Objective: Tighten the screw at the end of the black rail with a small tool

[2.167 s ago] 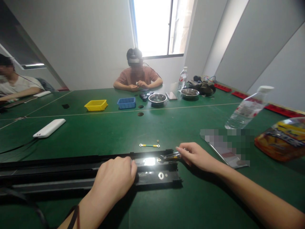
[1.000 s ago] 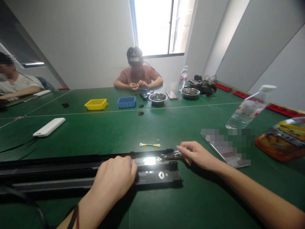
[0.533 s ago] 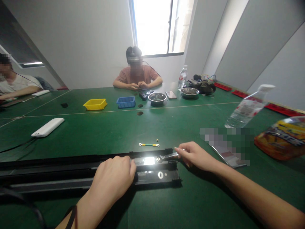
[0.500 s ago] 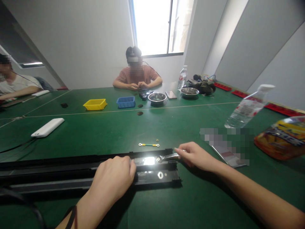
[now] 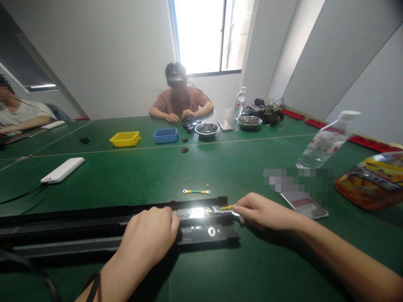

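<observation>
Across the near part of the table lies a long black channel-shaped rail point(image 5: 78, 218). My left hand point(image 5: 153, 230) is closed over it, fingers curled on the far side and partly hidden. My right hand point(image 5: 256, 212) pinches a shiny metal wrench point(image 5: 222, 211) at the rail's right end. The wrench's head is at a small brass-coloured nut point(image 5: 208, 210) inside the channel. A yellow strip shows along the wrench near my fingertips; I cannot tell what it is. Just beyond the rail lie a short green-and-yellow wire with ring terminals point(image 5: 196, 192) and a small brass ring point(image 5: 207, 185).
On the right are a phone point(image 5: 305, 201), a water bottle point(image 5: 327, 140) and an orange snack bag point(image 5: 373, 180). A white power bank point(image 5: 63, 170) lies left. Farther back are a yellow bin point(image 5: 125, 139), a blue bin point(image 5: 166, 135) and metal bowls point(image 5: 207, 131). A person sits opposite, another at left.
My right hand has moved slightly right and down, swinging the wrench's handle end nearer me. My left hand stays put on the rail. The opposite person's hands have moved apart.
</observation>
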A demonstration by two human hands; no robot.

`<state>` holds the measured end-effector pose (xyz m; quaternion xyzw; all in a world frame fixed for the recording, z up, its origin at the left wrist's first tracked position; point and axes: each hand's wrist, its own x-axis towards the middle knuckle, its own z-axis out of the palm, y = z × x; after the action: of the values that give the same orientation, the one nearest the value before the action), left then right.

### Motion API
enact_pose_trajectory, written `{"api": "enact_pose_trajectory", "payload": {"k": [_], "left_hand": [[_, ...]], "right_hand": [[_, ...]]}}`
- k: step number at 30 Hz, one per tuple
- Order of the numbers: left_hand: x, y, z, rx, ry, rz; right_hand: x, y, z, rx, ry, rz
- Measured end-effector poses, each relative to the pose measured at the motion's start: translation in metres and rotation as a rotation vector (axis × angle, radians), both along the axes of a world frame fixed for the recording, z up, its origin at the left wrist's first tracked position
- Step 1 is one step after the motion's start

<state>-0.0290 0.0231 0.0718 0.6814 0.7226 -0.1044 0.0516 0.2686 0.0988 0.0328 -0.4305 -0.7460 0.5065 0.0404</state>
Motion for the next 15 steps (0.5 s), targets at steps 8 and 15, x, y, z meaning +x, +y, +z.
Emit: {"api": "enact_pose_trajectory", "payload": {"k": [8, 15], "left_hand": [[0.0011, -0.0002, 0.0024, 0.005, -0.016, 0.011], [0.0020, 0.0006, 0.0028, -0.012, -0.016, 0.018]], "right_hand": [[0.0036, 0.0027, -0.0004, -0.044, 0.036, -0.004], [0.0063, 0.0056, -0.0025, -0.054, 0.065, -0.006]]}}
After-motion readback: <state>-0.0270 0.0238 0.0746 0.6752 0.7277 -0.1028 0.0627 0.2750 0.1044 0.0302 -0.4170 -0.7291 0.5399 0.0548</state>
